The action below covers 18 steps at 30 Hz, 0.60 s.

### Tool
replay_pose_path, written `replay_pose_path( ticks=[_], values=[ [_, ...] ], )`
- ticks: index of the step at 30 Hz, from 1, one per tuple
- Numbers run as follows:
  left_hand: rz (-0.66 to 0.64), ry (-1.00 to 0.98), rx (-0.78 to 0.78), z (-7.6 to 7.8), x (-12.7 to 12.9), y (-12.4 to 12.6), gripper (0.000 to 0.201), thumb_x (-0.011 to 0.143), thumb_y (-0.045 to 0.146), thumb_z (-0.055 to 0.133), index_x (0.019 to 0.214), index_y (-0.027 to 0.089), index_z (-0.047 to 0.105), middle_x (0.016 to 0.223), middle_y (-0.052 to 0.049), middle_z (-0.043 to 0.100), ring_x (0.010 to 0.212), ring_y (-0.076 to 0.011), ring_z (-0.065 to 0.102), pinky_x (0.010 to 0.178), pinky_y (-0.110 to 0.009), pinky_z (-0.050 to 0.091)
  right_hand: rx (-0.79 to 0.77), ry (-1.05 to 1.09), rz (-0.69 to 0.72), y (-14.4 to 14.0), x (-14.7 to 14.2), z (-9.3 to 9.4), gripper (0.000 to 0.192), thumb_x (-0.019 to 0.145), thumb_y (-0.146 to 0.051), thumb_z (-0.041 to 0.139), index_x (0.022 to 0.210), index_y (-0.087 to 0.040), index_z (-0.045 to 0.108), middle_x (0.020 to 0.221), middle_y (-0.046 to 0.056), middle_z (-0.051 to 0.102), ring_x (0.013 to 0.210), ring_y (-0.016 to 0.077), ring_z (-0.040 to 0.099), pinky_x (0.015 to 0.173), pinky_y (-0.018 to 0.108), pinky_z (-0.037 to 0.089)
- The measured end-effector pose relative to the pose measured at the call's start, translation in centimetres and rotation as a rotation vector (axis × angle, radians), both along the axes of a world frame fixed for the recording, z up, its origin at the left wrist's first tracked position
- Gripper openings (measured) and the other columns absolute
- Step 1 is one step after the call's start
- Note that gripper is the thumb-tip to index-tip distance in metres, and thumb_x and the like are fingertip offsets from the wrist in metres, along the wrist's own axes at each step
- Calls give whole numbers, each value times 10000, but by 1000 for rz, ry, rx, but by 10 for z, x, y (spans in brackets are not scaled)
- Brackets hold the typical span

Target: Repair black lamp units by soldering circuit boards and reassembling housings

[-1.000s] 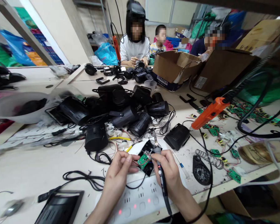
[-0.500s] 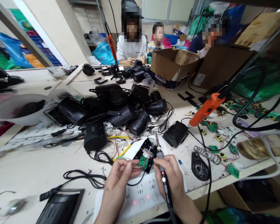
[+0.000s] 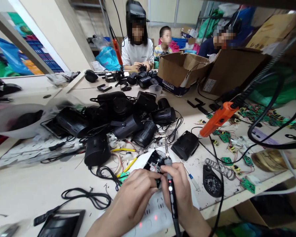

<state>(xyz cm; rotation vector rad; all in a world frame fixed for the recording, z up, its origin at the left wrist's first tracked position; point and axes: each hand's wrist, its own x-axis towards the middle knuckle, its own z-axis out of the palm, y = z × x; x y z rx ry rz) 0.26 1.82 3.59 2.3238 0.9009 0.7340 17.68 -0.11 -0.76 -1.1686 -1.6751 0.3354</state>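
My right hand [image 3: 185, 194] grips a black soldering iron [image 3: 171, 192] like a pen, its metal tip pointing up and away near a black housing [image 3: 153, 159]. My left hand [image 3: 135, 196] is curled with its fingertips against the right hand, just in front of that housing. The small green circuit board it pinched a moment ago is hidden under its fingers. Both hands hover over a white power strip [image 3: 156, 210] with red lights at the table's near edge.
A heap of black lamp housings [image 3: 128, 121] and wires fills the table's middle. An orange power screwdriver [image 3: 218, 118] hangs at the right above scattered green boards [image 3: 227, 160]. Cardboard boxes [image 3: 182, 70] stand behind. Three people [image 3: 137, 49] sit across the table. A black cable [image 3: 88, 197] lies at the left.
My left hand has slid right and closed over the green board, hiding it. The right hand and soldering iron moved slightly down and nearer. The view shifted a little.
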Motion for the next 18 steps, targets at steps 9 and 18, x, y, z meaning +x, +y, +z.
replay_pose_path(
  ticks=[9, 18],
  values=[
    [186, -37, 141, -29, 2, 2, 217, 932, 55, 426, 1054, 199, 534, 961, -53, 658, 983, -169, 620, 894, -274, 499, -74, 2, 103, 10, 1, -10, 432, 896, -27, 463, 1285, -211, 498, 986, 54, 446, 838, 177, 577, 708, 296, 550],
    [293, -169, -176, -27, 6, -4, 82, 950, 230, 514, 896, 240, 574, 876, 10, 693, 835, -130, 666, 741, -205, 522, -110, 14, 149, 6, 6, -11, 436, 888, -19, 460, 1275, -217, 503, 984, 48, 432, 847, 171, 562, 679, 267, 540]
  ],
)
